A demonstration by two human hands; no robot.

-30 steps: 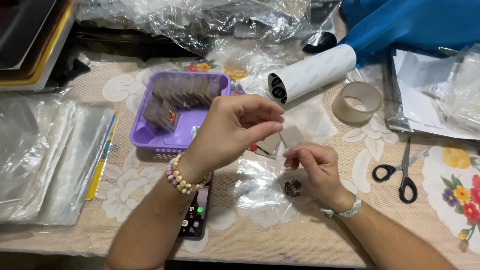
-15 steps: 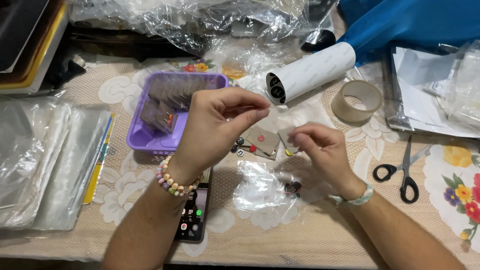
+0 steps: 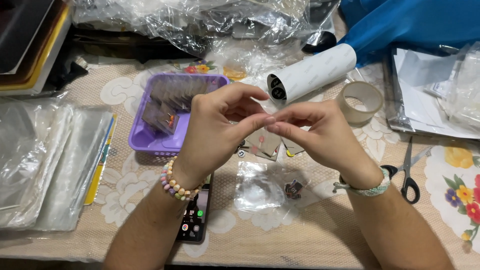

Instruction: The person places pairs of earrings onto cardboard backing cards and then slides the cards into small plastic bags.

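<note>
Small clear bag (image 3: 260, 192) flat on tabletop (image 3: 320, 240), below left hand (image 3: 215, 132) and right hand (image 3: 320, 135); fingertips pinched together, anything held too small to tell.

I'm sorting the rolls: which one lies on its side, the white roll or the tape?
The long white roll beside the purple basket lies sideways; the tape roll sits flat, hole up.

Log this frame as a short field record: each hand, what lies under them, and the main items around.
left hand: raised above table, fingertips meeting the right's; any item pinched too small to tell
right hand: raised, fingertips against the left's
under hands: clear plastic bag, small cards, phone
left of hands: purple basket holding cards
behind hands: white roll, tape ring
right side: scissors
far left: stack of clear sleeves
</note>
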